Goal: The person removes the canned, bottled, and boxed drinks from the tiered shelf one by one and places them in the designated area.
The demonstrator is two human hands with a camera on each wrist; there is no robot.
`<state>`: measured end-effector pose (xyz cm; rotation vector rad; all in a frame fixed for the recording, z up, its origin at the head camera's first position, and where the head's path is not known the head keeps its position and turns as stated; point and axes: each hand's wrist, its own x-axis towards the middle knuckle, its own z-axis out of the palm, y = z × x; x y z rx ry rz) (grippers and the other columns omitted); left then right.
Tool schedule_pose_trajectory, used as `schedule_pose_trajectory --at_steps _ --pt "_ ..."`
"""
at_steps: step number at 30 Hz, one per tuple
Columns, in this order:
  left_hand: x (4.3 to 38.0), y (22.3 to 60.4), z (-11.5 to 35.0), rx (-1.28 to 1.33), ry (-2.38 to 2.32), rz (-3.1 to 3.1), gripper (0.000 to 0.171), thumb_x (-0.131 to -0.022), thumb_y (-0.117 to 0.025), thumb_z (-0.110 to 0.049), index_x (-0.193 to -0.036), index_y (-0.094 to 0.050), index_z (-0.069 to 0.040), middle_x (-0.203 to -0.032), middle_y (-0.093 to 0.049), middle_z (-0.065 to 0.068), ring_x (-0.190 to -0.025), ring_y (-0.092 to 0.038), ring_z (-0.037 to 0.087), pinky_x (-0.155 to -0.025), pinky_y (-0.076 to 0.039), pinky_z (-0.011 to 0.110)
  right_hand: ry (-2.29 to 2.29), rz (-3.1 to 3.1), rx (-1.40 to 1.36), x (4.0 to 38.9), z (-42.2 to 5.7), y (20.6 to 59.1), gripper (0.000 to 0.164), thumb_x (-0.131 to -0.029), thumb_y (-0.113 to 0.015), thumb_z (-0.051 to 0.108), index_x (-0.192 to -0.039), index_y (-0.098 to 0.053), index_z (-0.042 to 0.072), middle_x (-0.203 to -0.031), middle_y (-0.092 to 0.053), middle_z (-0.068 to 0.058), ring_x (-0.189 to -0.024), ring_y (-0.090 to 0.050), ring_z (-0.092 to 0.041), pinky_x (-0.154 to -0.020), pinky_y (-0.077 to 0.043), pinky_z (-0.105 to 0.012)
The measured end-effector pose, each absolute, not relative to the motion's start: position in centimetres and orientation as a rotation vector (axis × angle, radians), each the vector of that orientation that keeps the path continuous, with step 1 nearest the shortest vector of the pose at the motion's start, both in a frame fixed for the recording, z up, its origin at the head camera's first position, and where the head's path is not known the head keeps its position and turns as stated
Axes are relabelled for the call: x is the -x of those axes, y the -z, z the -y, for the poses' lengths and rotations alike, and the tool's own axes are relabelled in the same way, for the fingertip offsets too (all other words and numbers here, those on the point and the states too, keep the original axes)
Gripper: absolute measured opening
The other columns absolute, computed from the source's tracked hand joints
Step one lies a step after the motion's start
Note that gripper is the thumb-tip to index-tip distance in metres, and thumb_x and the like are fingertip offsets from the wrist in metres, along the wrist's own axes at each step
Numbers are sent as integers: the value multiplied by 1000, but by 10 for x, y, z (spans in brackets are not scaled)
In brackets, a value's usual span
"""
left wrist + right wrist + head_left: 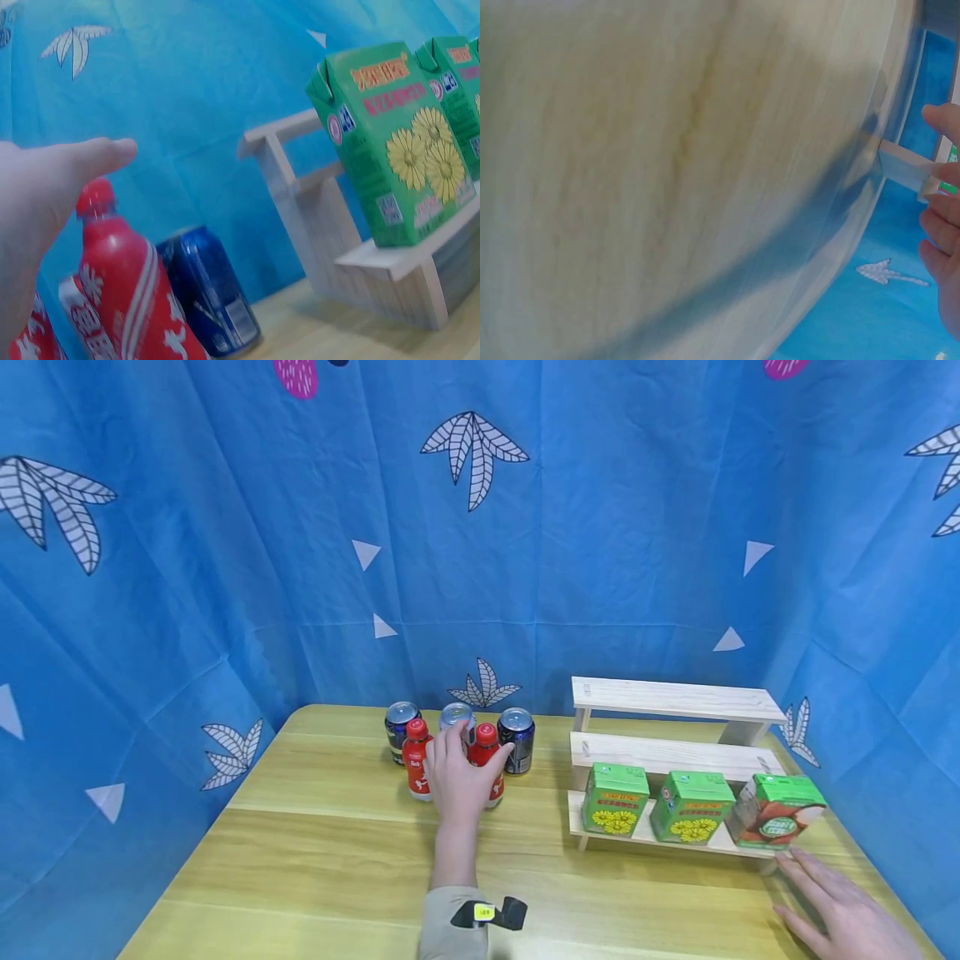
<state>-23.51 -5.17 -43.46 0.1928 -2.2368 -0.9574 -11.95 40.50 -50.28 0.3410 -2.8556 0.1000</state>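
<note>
My left hand (459, 785) reaches over two red bottles, the left one (416, 758) and the right one (487, 745). Its thumb stretches out above the right bottle, and its fingertips are near a silver-blue can (457, 713) behind. In the left wrist view the thumb is straight, close to the red cap; whether the fingers touch anything is hidden. Dark blue cans stand on either side, one left (402, 722) and one right (517, 739). My right hand (847, 906) lies with fingers extended at the right end of a wooden tiered shelf (675, 696), near its front leg.
On the shelf's lowest tier stand two green drink cartons with yellow flowers, one left (617, 802) and one beside it (692, 810). A green-and-brown carton (777, 814) sits tilted at the right end. Blue patterned cloth (600, 527) surrounds the wooden table (315, 860).
</note>
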Motion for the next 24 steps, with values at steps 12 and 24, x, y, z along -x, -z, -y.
schedule_pose_trajectory --at_steps 12,24 --pt "234 406 45 61 867 2139 69 -72 -78 -58 -125 -59 -17 -122 -61 3 -115 -50 22 -92 -44 45 -103 2850 -332 120 -405 503 71 -75 -80 40 -126 -58 -6 -127 -54 -29 -110 -54 -47 -91 -45 -59" --pt "235 385 31 335 722 2109 65 -74 -76 -58 -123 -60 -19 -122 -63 0 -114 -53 20 -99 -41 44 -79 2898 -312 120 -402 498 72 -76 -79 41 -127 -58 -6 -128 -54 -30 -112 -55 -48 -90 -46 -58"
